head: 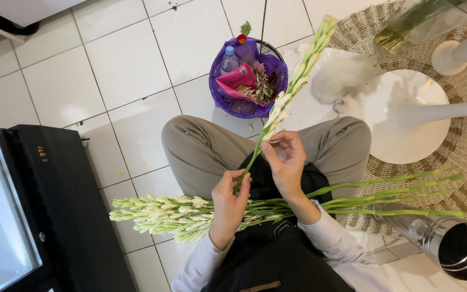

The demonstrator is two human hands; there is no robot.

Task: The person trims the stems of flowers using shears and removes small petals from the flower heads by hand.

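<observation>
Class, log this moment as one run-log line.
left hand: grips green budded flower stem | right hand: pinches its buds | lap: bundle of similar stems

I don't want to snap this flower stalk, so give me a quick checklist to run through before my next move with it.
1. Left hand gripping lower stem: ok.
2. Right hand fingers pinching the tuberose stalk at its lowest buds: ok.
3. Stalk straight, unbroken: ok.
4. Remaining bundle of stalks resting across the lap: ok.
5. Purple-lined waste bin in front of the knees, within reach: ok.
6. Which bud is being pinched off: cannot tell.
</observation>
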